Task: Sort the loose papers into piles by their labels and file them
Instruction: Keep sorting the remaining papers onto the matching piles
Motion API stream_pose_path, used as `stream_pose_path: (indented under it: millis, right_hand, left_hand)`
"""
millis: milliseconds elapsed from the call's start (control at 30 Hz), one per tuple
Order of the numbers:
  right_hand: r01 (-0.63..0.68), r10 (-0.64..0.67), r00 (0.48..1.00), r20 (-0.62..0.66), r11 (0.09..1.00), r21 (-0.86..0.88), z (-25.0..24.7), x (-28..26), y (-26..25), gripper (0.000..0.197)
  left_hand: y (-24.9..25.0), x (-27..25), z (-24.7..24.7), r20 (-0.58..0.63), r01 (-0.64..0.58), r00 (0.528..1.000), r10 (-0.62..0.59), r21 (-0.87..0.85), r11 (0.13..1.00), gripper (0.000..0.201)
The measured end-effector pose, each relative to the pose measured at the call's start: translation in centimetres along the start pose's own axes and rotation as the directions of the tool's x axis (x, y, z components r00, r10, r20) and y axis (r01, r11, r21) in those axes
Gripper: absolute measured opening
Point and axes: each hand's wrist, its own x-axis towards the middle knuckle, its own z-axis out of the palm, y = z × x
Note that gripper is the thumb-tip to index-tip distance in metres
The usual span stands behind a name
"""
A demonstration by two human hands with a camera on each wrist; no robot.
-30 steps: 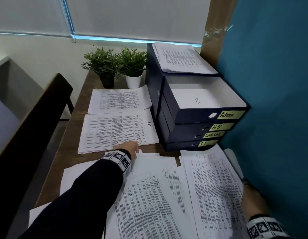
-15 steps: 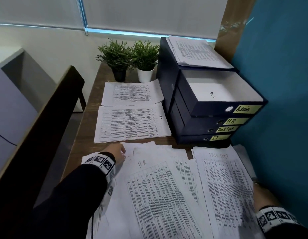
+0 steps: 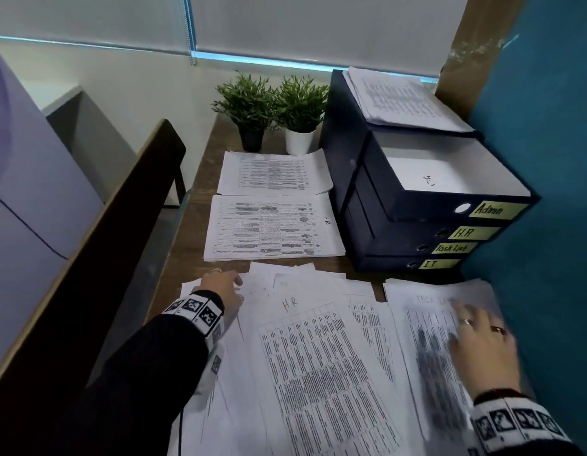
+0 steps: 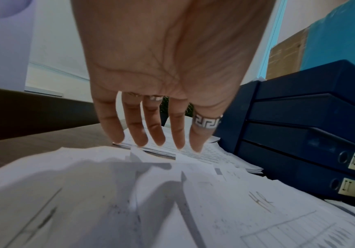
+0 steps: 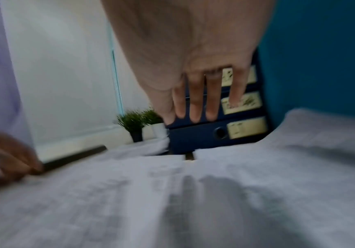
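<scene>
Loose printed papers [image 3: 305, 357] cover the near part of the desk; the top sheet is marked "HR" [image 3: 290, 303]. My left hand [image 3: 221, 287] hovers open over their far left corner, fingers straight and holding nothing [image 4: 157, 144]. My right hand [image 3: 479, 340] is open, fingers spread above the "Task List" pile [image 3: 430, 324] at the right, blurred [image 5: 195, 117]. An "HR" pile [image 3: 272, 227] and another pile [image 3: 274, 172] lie further back. Four blue files [image 3: 426, 205] are stacked, labelled Admin, H.R, Task List, IT.
More papers [image 3: 400, 97] lie on top of the file stack. Two small potted plants [image 3: 275, 106] stand at the back of the desk. A teal partition [image 3: 555, 192] closes the right side. A dark chair back [image 3: 88, 258] stands at the left.
My left hand has drawn back from the HR pile to the loose papers' corner. My right hand has moved forward up the Task List pile. The view shifted.
</scene>
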Motion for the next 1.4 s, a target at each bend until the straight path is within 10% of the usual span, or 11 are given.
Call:
stream_pose_path:
  millis: [67, 167, 367, 567, 700, 933, 1200, 1400]
  right_hand:
    - [0.100, -0.123, 0.989, 0.082, 0.966, 0.237, -0.1, -0.1, -3.6, 0.045]
    - [-0.108, -0.239, 0.863, 0.444, 0.772, 0.626, 0.7, -0.1, -8.8, 0.065]
    - [-0.213, -0.166, 0.827, 0.538, 0.792, 0.572, 3.5, -0.1, -12.7, 0.097]
    - [-0.358, -0.078, 0.857, 0.510, 0.622, 0.697, 3.6, 0.3, -11.6, 0.069]
    - [-0.416, -0.137, 0.826, 0.546, 0.505, 0.756, 4.1, 0.3, -8.8, 0.020]
    - [-0.442, -0.197, 0.773, 0.603, 0.515, 0.735, 5.0, -0.4, -6.0, 0.033]
    - [-0.422, -0.285, 0.712, 0.642, 0.557, 0.715, 4.1, -0.7, -6.8, 0.044]
    - [-0.413, -0.204, 0.810, 0.550, 0.467, 0.782, 3.6, -1.5, -7.5, 0.012]
  left_hand:
    - [-0.2, -0.6, 0.0, -0.031, -0.001, 1.000, -0.001, -0.054, 0.999, 0.026]
    - [-0.4, -1.8, 0.6, 0.039, 0.025, 0.999, -0.020, -0.143, 0.989, 0.035]
    - [-0.8, -3.0, 3.4, 0.200, 0.110, 0.979, -0.042, -0.341, 0.934, 0.066]
    - [-0.2, -3.9, 4.8, 0.130, 0.006, 0.987, 0.097, -0.626, 0.780, 0.019]
    - [0.4, -4.5, 4.5, 0.252, 0.035, 0.942, 0.220, -0.728, 0.685, 0.024]
    - [2.4, -3.5, 5.3, 0.233, 0.211, 0.970, 0.069, -0.949, 0.235, 0.021]
    - [4.3, -2.5, 6.4, 0.114, 0.127, 0.992, -0.058, -0.839, 0.530, 0.029]
    - [5.0, -3.2, 6.0, 0.115, 0.002, 0.987, 0.115, -0.719, 0.695, 0.050]
